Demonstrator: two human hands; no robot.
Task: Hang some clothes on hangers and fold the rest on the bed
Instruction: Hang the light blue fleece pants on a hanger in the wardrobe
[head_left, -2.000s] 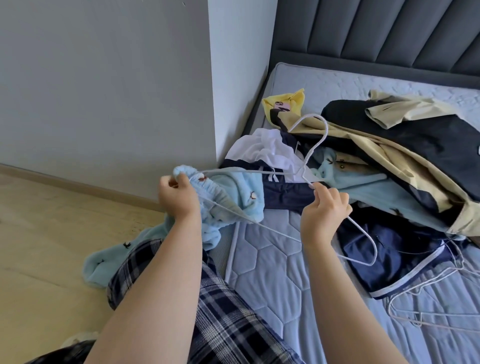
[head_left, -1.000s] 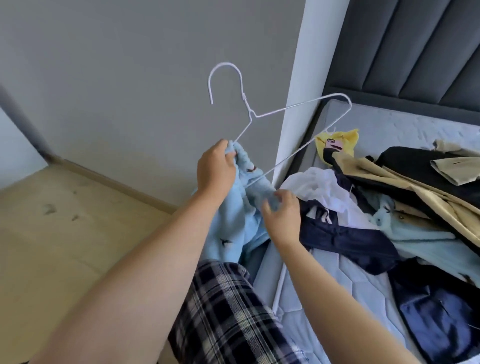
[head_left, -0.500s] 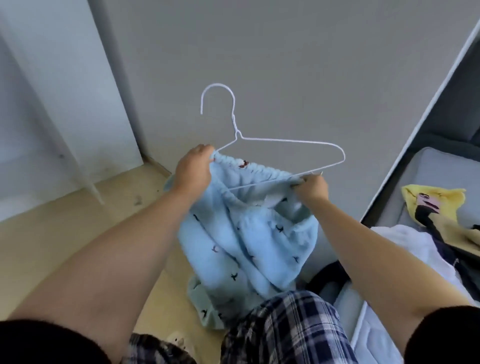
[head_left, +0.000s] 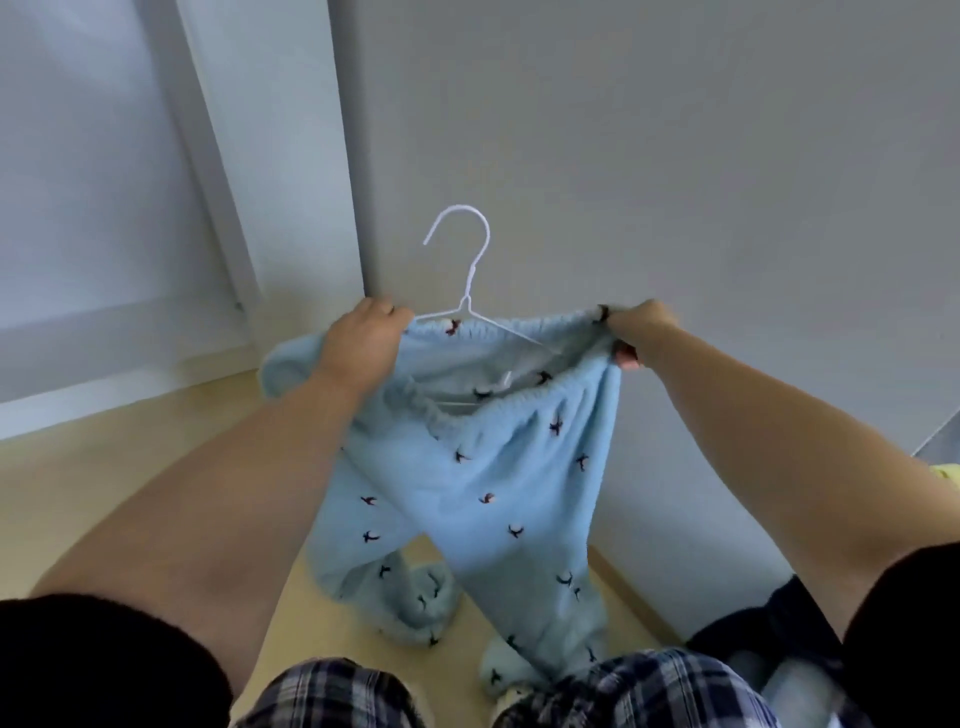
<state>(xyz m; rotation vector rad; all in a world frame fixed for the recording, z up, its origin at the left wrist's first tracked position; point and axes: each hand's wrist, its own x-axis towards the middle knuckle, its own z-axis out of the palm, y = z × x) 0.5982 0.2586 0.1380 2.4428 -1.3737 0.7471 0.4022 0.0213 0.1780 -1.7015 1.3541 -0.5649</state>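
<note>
Now left hand and right hand both grip the fluffy pale-blue fleece trousers' gathered waistband around a thin white wire hanger.

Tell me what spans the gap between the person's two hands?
In the head view, the left hand and right hand stretch the waistband of light blue fleece trousers; a white wire hanger sits inside it, hook upward.

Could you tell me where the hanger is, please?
Mid-frame in the head view: the hanger stands hook-up before the wall, tucked into the blue trousers.
</note>
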